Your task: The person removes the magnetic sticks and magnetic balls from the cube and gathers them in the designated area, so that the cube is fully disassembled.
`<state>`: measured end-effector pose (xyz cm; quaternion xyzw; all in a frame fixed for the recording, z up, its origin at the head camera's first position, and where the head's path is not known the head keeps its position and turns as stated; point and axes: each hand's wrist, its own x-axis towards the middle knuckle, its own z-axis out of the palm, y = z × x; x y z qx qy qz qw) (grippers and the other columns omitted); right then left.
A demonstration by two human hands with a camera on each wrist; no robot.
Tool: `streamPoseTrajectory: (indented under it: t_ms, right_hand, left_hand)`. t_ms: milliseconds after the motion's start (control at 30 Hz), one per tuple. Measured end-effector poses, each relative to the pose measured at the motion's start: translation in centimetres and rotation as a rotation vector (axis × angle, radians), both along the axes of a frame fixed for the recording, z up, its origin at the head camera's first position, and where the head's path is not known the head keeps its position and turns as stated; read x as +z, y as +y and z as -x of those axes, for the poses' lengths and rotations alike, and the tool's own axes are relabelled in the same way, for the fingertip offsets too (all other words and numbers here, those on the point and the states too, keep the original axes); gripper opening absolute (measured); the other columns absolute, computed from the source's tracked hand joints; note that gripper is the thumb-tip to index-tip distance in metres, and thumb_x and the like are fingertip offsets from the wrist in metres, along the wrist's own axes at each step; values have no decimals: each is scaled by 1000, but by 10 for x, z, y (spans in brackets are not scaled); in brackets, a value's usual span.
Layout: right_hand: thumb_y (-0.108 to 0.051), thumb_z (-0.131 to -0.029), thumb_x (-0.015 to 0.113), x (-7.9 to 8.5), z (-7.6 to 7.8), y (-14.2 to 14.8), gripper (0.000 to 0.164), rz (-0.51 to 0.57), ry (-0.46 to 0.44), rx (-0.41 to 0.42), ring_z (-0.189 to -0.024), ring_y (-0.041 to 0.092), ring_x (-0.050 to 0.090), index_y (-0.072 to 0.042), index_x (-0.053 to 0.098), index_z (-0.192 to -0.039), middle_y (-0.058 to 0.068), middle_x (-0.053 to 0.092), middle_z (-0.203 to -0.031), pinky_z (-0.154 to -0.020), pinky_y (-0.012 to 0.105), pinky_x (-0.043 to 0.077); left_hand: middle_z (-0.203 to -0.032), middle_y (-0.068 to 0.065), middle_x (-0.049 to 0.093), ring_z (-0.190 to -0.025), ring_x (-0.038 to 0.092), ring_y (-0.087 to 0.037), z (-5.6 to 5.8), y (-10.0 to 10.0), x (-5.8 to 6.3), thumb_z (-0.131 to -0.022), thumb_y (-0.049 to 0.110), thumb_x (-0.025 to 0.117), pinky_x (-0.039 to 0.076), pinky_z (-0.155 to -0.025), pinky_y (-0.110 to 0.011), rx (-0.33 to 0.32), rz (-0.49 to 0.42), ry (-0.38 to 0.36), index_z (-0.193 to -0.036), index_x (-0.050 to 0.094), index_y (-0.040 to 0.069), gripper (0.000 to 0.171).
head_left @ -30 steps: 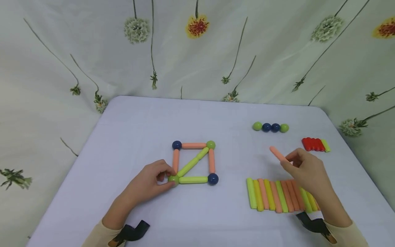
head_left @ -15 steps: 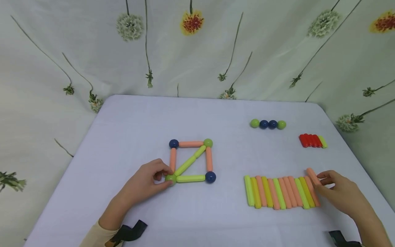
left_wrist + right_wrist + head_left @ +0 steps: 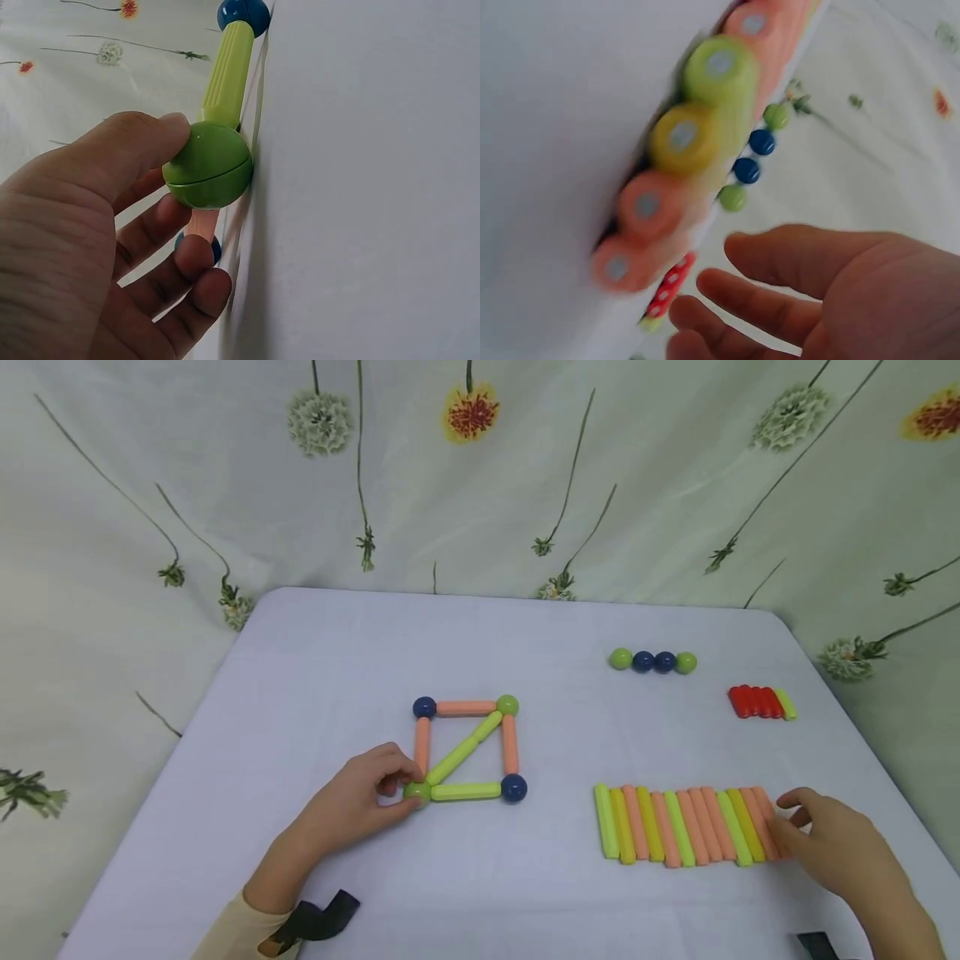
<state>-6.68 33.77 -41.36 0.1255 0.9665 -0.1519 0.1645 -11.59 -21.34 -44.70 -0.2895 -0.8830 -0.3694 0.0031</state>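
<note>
We see a square frame (image 3: 467, 707) of balls and sticks lying left of centre on the white table (image 3: 375, 647), a green diagonal stick (image 3: 452, 761) crossing it. Our left hand (image 3: 363, 789) pinches the green ball (image 3: 208, 169) at its near-left corner, covering part of it in the head view. Our right hand (image 3: 836, 839) has loosely bent fingers and holds nothing; it overlaps the right end of a row of sticks (image 3: 696, 827) to the frame's right, and we cannot tell whether it touches the last one. In the right wrist view the stick ends, with pale grey discs (image 3: 720, 62), are blurred. Farther back sit four green and blue balls (image 3: 643, 662), and right of them red pieces (image 3: 756, 702) beside a yellow-green piece (image 3: 785, 704). Flower-printed cloth (image 3: 420, 485) hangs behind. The black strap (image 3: 817, 946) near our right wrist is cut off by the near edge.
</note>
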Motion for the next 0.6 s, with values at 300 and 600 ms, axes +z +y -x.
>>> streamPoseTrajectory:
  t_ms: [300, 600]
  right_hand:
    - [-21, -89, 70, 15, 1, -112, 33, 35, 349, 258, -69, 17, 50, -4, 61, -117, 7, 60, -93, -52, 27, 46]
    - [-21, -89, 72, 9, 18, -212, 36, 179, 435, 674, -79, 10, 56, -16, 62, -123, 0, 61, -106, -67, 26, 51]
  left_hand:
    - [-100, 15, 51, -89, 49, -9, -4, 14, 12, -77, 22, 82, 46, -77, -26, 4, 161, 101, -95, 70, 24, 22]
    - [-96, 10, 57, -83, 46, -7, 0, 68, 26, -80, 29, 81, 44, -68, -24, -102, 427, 214, -102, 73, 20, 25]
